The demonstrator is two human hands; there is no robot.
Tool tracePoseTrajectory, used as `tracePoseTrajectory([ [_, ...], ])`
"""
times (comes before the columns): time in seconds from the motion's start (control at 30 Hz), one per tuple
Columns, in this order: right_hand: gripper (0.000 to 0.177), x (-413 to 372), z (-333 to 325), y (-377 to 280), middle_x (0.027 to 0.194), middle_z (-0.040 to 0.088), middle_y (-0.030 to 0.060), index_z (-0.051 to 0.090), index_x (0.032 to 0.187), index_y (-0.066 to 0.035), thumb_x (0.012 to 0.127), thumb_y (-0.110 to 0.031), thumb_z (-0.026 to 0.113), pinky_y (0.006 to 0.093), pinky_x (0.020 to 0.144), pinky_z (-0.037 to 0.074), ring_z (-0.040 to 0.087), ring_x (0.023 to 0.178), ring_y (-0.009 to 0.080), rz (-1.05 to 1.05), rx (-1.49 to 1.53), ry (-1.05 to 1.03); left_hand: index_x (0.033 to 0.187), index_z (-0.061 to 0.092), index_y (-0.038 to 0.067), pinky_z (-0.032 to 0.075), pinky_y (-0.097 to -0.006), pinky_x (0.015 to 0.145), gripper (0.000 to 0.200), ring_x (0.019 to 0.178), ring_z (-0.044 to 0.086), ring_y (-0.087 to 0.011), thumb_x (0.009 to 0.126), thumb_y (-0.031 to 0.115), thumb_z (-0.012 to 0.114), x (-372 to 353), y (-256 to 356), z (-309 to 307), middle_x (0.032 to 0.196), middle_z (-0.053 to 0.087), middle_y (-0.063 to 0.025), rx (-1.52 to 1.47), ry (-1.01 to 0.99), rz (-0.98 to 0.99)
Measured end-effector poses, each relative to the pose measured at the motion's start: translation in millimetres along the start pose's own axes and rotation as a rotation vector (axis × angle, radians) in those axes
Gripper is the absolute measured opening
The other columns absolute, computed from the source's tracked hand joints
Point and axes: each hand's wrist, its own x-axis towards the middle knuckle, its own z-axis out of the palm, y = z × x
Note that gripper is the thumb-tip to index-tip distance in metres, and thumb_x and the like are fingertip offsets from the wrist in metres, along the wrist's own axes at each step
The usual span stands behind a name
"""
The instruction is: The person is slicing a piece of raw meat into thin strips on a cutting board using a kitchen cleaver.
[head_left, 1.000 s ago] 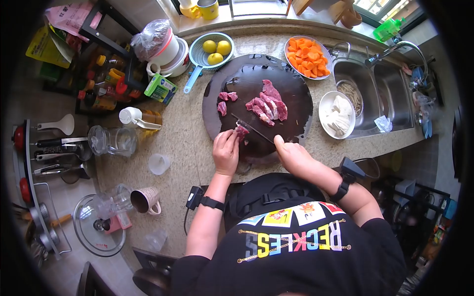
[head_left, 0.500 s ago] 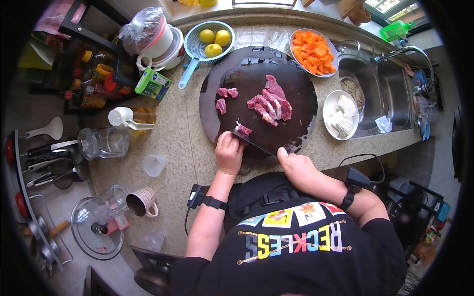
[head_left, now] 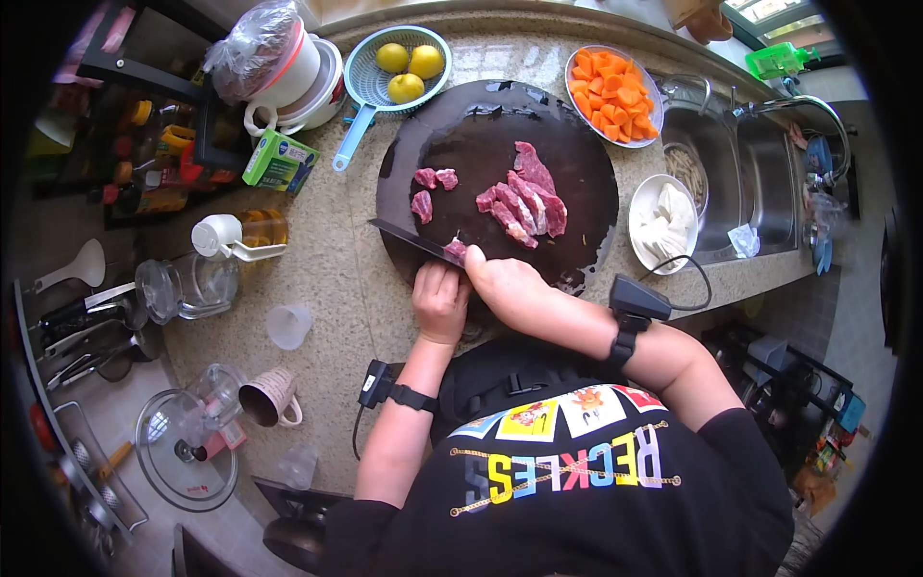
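Observation:
My right hand point(head_left: 500, 280) is closed around the handle of a dark-bladed kitchen knife point(head_left: 411, 238), whose tip points left across the round dark cutting board point(head_left: 558, 255). Close behind the blade, my left hand point(head_left: 440, 300) has its fingers bunched on a strip of raw red meat point(head_left: 456, 247). Part of that strip shows beyond the blade; the part at my fingers is hidden. Several small meat chunks point(head_left: 423, 205) lie at the board's left. Thicker meat slices point(head_left: 524, 207) rest together near its middle.
A bowl of orange chunks point(head_left: 611, 96) and a bowl of white pieces point(head_left: 661, 223) stand right, beside the sink point(head_left: 769, 207). Behind the board, a blue colander point(head_left: 370, 77) holds yellow fruit. Left are an oil jug point(head_left: 252, 234), a plastic cup point(head_left: 288, 326) and a mug point(head_left: 271, 397).
My right hand has moved left and slightly up, swinging the knife so its tip now reaches the board's left edge. My left hand stays near the meat strip. The view has shifted a little.

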Motion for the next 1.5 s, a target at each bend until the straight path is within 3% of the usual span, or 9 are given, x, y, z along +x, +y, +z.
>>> tracePoseTrajectory([
  [0.23,0.018,-74,-9,20,0.067,0.063,0.0223,0.037,0.093,0.001,0.081,-0.001,0.050,0.0482,0.056,0.052,0.065,0.067,0.0407,0.199,-0.008,-0.201,0.089,0.063,0.000,0.049,-0.0425,0.078,0.023,0.090,0.058,-0.0355,0.067,0.001,0.070,-3,-3,4,0.095,0.061,-0.0130,-0.023,0.070,-0.013],
  [0.43,0.022,-6,8,0,0.067,0.062,0.0225,0.037,0.094,0.001,0.078,0.000,0.053,0.0460,0.056,0.053,0.066,0.066,0.0398,-0.009,0.015,0.033,0.089,0.063,0.000,0.048,-0.0428,0.076,0.022,0.086,0.058,-0.0352,0.068,0.002,0.069,-4,0,2,0.093,0.061,-0.0140,-0.020,0.026,-0.025],
  [0.63,0.019,-53,7,15,0.068,0.062,0.0237,0.037,0.094,0.001,0.079,0.001,0.049,0.0484,0.058,0.053,0.065,0.068,0.0412,0.117,-0.007,-0.051,0.087,0.063,0.000,0.047,-0.0416,0.072,0.018,0.081,0.057,-0.0340,0.069,0.000,0.066,-3,0,0,0.089,0.059,-0.0139,0.004,0.034,-0.020],
  [0.77,0.020,-50,0,29,0.074,0.063,0.0240,0.037,0.095,0.001,0.079,0.001,0.049,0.0498,0.060,0.052,0.065,0.073,0.0422,0.116,-0.006,0.056,0.088,0.064,0.000,0.049,-0.0404,0.076,0.015,0.086,0.058,-0.0322,0.073,0.001,0.068,-2,6,-3,0.093,0.059,-0.0125,-0.039,0.050,-0.026],
  [0.83,0.021,-51,-6,23,0.072,0.062,0.0238,0.037,0.097,0.001,0.079,0.002,0.048,0.0502,0.061,0.051,0.064,0.072,0.0426,0.152,0.020,0.096,0.092,0.067,0.001,0.049,-0.0388,0.079,0.016,0.089,0.059,-0.0302,0.076,0.001,0.068,-5,14,-13,0.094,0.060,-0.0119,-0.212,0.078,-0.161],
  [0.93,0.022,-69,-10,20,0.071,0.061,0.0236,0.036,0.097,0.001,0.079,0.003,0.048,0.0505,0.061,0.051,0.063,0.071,0.0431,0.119,0.038,0.067,0.095,0.069,0.001,0.049,-0.0380,0.082,0.019,0.091,0.060,-0.0300,0.076,0.000,0.069,-7,21,-28,0.096,0.061,-0.0120,-0.127,0.105,-0.196],
  [1.1,0.026,-96,-3,14,0.070,0.060,0.0232,0.035,0.096,0.001,0.076,0.004,0.050,0.0513,0.060,0.049,0.062,0.072,0.0438,0.076,0.072,-0.029,0.093,0.067,0.000,0.049,-0.0396,0.084,0.019,0.094,0.060,-0.0300,0.075,-0.001,0.068,-13,12,-25,0.096,0.062,-0.0114,-0.028,0.057,0.014],
  [1.2,0.021,-99,0,19,0.067,0.058,0.0226,0.034,0.095,0.000,0.080,0.002,0.049,0.0509,0.058,0.047,0.060,0.069,0.0451,0.064,0.050,-0.052,0.092,0.067,0.000,0.049,-0.0401,0.085,0.018,0.094,0.060,-0.0307,0.074,-0.001,0.067,-14,9,-18,0.095,0.062,-0.0119,-0.032,0.024,0.034],
  [1.5,0.022,-73,-15,6,0.076,0.063,0.0267,0.037,0.093,0.002,0.076,0.006,0.049,0.0505,0.065,0.051,0.063,0.079,0.0448,0.134,0.125,-0.197,0.090,0.067,0.000,0.049,-0.0411,0.086,0.022,0.094,0.060,-0.0327,0.069,-0.005,0.063,-20,-2,-11,0.096,0.063,-0.0130,0.022,0.015,0.013],
])
